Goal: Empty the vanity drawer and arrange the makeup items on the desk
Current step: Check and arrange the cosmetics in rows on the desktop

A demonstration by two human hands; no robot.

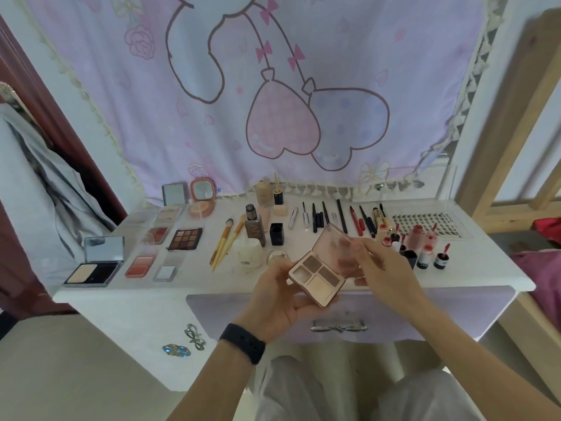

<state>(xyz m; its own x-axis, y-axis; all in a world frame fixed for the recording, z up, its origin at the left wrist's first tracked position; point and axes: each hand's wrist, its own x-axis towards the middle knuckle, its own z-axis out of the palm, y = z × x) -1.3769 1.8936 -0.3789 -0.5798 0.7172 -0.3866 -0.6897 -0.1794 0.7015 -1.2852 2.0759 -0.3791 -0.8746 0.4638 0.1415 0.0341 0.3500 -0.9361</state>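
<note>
The left hand (277, 294), wearing a dark band on the wrist, is cupping a small rose-gold eyeshadow palette with four brown and beige pans (317, 276) from below, fingers curled around its base. The right hand (381, 268) is pinching the palette's open translucent pink lid (340, 249) between thumb and fingers. The palette is hovering above the front edge of the white surface (170, 294), over the lilac drawer front with a silver bow handle (338, 327). Farther back, a dark nine-pan palette (185, 238), two yellow-handled brushes (226, 243) and a row of dark pencils (343, 220) are lying on the surface.
</note>
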